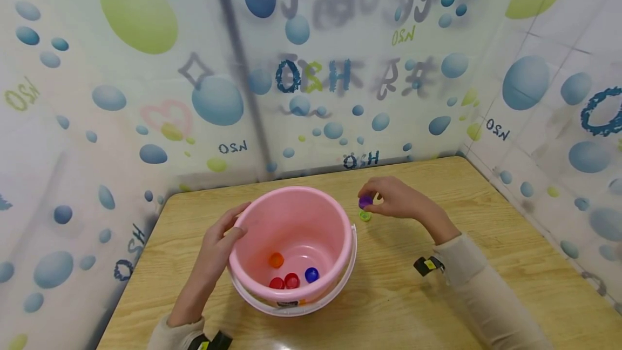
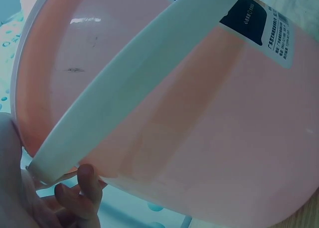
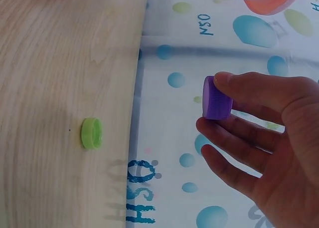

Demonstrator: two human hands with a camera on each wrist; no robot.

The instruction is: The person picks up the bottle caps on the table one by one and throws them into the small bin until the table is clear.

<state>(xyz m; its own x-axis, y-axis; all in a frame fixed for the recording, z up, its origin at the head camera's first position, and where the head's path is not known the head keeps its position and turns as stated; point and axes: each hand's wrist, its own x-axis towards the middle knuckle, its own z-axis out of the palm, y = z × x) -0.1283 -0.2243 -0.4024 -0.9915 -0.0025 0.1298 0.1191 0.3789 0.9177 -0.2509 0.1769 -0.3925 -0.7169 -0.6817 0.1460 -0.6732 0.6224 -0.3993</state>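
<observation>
A pink bucket (image 1: 291, 204) stands on the wooden table, and my left hand (image 1: 220, 239) grips its rim on the left side, thumb over the edge. Inside, on the bucket's floor, lie an orange cap (image 1: 276, 260), two red caps (image 1: 292, 281) and a blue cap (image 1: 311, 274). My right hand (image 1: 396, 199) pinches a purple bottle cap (image 3: 217, 98) between thumb and fingers, above the table to the right of the bucket. A light green cap (image 3: 92, 133) rests on the table close to that hand, apart from it.
The bucket's white handle (image 1: 296, 309) hangs down along its near side. A label (image 2: 259, 31) is stuck on the outer wall. The wooden table (image 1: 418, 307) meets curtains (image 1: 311, 139) printed with blue and green drops at its back and sides.
</observation>
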